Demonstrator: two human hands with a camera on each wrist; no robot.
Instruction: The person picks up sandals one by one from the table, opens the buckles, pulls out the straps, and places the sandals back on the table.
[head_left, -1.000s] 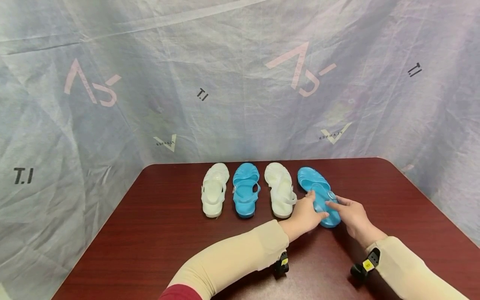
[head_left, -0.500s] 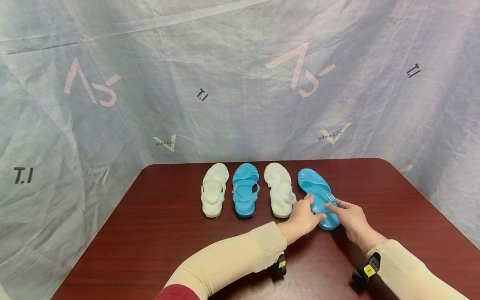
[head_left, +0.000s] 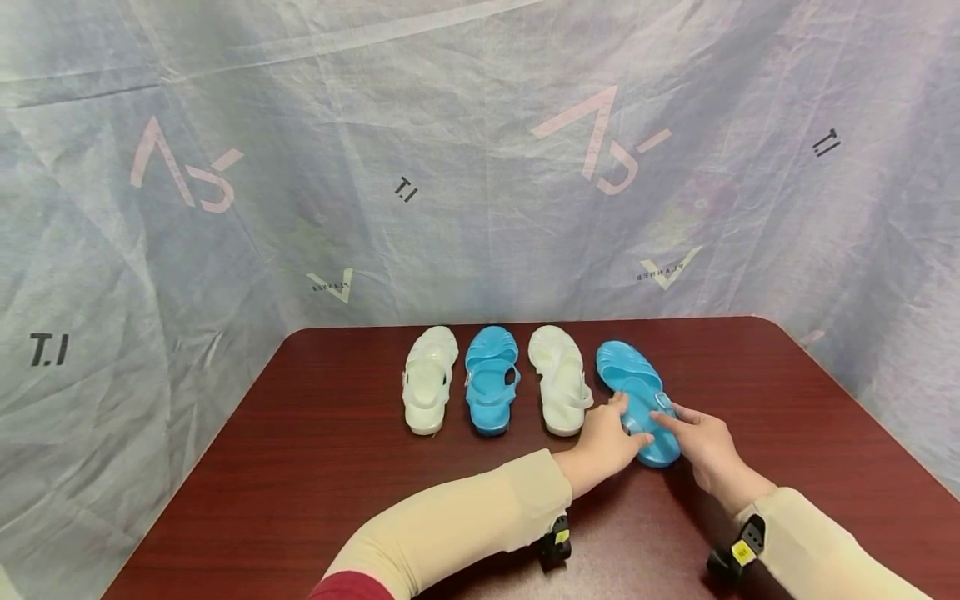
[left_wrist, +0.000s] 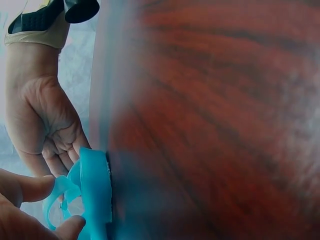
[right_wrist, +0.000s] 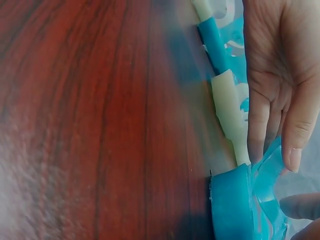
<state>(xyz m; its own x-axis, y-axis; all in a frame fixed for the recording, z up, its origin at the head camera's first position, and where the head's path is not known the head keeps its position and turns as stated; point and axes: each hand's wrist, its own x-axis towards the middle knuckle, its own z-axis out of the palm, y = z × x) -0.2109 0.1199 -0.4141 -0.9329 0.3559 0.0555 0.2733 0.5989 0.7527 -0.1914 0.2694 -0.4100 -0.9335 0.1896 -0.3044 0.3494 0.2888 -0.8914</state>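
A blue sandal [head_left: 660, 450] lies at the right end of a row on the table, its toe angled to the far left. My left hand [head_left: 603, 437] grips its left side, thumb towards the heel and fingers further forward. Opposite, my right hand [head_left: 705, 446] holds the right side by the buckle, with the thumb over the strap. The left wrist view shows the sandal's heel [left_wrist: 96, 185] between both hands, low on the tabletop. In the right wrist view the same heel [right_wrist: 231, 200] stands by the fingers; parts of the straps are hidden.
Left of it stand a white sandal [head_left: 562, 417], another blue sandal [head_left: 491, 417] and a further white sandal [head_left: 426, 417], toes pointing away. All rest on a dark red wooden table [head_left: 300, 500]. Behind the table's far edge hangs a grey printed cloth [head_left: 480, 233].
The right-hand blue sandal has slid slightly towards me, with both hands keeping hold of it. The other sandals have not moved.
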